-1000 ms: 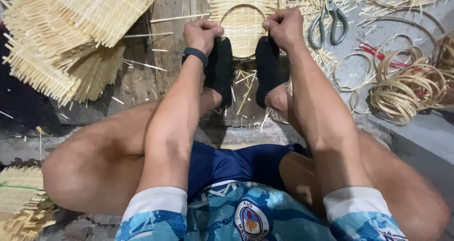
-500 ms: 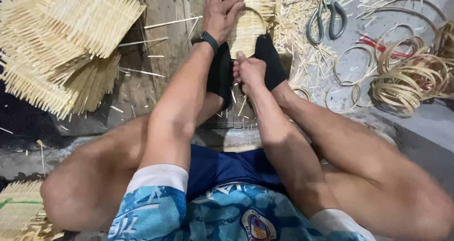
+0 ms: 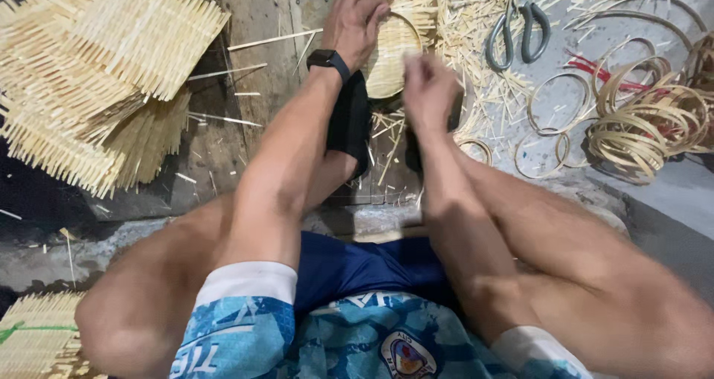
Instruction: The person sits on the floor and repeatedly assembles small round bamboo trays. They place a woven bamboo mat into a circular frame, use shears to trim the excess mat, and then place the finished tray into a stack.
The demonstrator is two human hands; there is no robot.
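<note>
A person sits on a wood and concrete floor, bare knees spread, blue shorts and shirt nearest the camera. Between the black-socked feet lies a small round woven basket (image 3: 390, 63). The left hand (image 3: 355, 18) grips the basket's far left rim. The right hand (image 3: 428, 89) hovers blurred just beside its near right edge; its grip cannot be told. Left of the left hand lie stacked woven mats (image 3: 97, 81). Right of the right hand lie bamboo rings (image 3: 639, 122), with scissors (image 3: 518, 26) and strewn splints (image 3: 468, 29) beyond.
</note>
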